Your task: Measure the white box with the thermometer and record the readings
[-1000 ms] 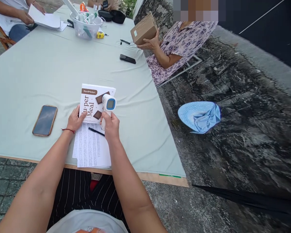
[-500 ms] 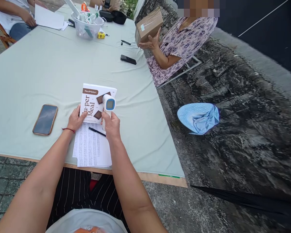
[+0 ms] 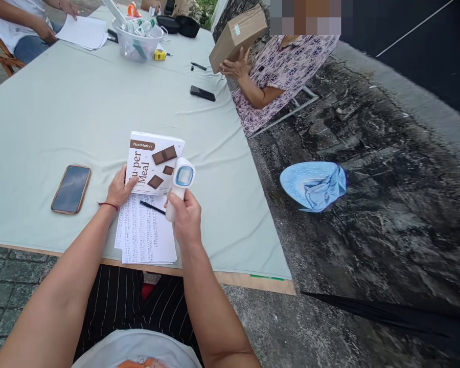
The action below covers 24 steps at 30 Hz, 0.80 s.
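My left hand [image 3: 119,189] grips the left edge of a white box [image 3: 153,158] printed with brown chocolate pieces, thumb on its front. In my right hand [image 3: 186,214] is a white infrared thermometer [image 3: 183,179], held by its handle beside the box's lower right corner. Its blue-rimmed screen faces me and looks pale. Below the box lie printed sheets of paper [image 3: 143,240] with a black pen [image 3: 152,207] across them. A smartphone [image 3: 71,189] in a brown case rests on the cloth to the left of my left hand.
The table [image 3: 80,117] has a pale green cloth. A clear basin [image 3: 138,48] of bottles, a yellow box [image 3: 159,54], black pans [image 3: 187,26] and a black device [image 3: 203,93] stand farther back. One person holds a cardboard box [image 3: 237,38]; another handles paper [image 3: 83,31]. A blue hat [image 3: 314,186] lies right.
My right hand has drawn the thermometer right and down, off the front of the box, and its screen has turned paler. The person at right has tilted the cardboard box. Papers at upper left have shifted.
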Motion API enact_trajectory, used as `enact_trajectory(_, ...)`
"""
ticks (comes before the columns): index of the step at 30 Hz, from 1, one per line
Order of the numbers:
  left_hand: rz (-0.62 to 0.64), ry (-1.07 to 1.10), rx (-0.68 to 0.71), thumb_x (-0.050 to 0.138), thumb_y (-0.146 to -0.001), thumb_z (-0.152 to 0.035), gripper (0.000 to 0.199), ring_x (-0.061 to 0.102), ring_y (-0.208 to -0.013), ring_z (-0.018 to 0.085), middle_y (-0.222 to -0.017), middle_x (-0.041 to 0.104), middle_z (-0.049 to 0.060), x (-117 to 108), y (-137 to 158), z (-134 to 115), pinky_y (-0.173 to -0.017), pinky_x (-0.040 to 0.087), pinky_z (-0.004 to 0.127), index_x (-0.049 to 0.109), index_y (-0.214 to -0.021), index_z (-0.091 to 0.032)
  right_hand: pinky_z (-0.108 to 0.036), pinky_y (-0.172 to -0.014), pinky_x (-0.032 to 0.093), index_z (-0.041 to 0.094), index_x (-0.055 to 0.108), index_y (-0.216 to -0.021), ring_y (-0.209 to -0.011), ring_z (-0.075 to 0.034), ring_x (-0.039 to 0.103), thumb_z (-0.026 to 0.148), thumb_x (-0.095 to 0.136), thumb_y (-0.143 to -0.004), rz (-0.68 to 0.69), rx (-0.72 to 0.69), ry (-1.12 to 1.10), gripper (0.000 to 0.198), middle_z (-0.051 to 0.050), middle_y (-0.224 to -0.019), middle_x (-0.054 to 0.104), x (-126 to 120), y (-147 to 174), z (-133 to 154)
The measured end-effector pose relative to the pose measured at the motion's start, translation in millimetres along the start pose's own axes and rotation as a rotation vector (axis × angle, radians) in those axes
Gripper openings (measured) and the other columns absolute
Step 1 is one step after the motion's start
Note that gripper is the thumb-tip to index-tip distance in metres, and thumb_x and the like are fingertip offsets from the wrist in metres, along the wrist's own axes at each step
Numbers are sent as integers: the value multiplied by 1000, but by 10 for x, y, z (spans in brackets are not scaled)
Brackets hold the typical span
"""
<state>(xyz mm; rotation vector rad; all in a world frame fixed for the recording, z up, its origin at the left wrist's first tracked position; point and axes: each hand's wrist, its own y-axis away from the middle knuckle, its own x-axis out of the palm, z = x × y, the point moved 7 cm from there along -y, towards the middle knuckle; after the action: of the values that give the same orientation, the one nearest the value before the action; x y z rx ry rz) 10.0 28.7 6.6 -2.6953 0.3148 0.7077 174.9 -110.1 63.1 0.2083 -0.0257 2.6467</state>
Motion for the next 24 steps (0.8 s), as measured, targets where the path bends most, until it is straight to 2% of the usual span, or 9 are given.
enact_trajectory(6,-5,10,13,43,-89,-68,65,59,-112,29,-118,65,12,-27,-10,-17,-97,47,45,55,-131,-20,-27,-59,45,20,61,-85,-63,-13,51,45,65,-77,-48,-7,38,26,1,-71,57,-408,350,52)
enact_trajectory(11,-26,18,20,45,-87,-70,66,61,-108,29,-114,67,11,-78,-30,-36,-94,49,43,58,-128,-20,-28,-59,46,20,61,-83,-64,-14,52,42,65,-75,-124,-9,43,23,0,-73,59,-719,513,79)
enact_trajectory(19,-26,14,32,44,-87,-72,67,63,-106,29,-116,68,12,-120,-41,-70,-94,50,44,58,-127,-19,-29,-61,45,20,63,-85,-65,-14,52,42,64,-77,-158,-4,43,23,0,-74,59,-917,582,27)
enact_trajectory(22,-36,18,45,45,-87,-71,67,63,-104,28,-114,69,11,-125,-40,-74,-93,50,43,58,-126,-19,-30,-64,46,19,65,-91,-68,-15,54,46,63,-77,-191,-2,165,30,-1,-77,62,-999,492,-123)
enact_trajectory(24,-45,22,49,45,-87,-72,67,63,-105,28,-114,69,12,-126,-38,-70,-93,50,43,58,-127,-19,-32,-69,48,18,66,-102,-76,-19,58,47,64,-75,-239,-30,356,39,-4,-87,66,-1086,392,-241)
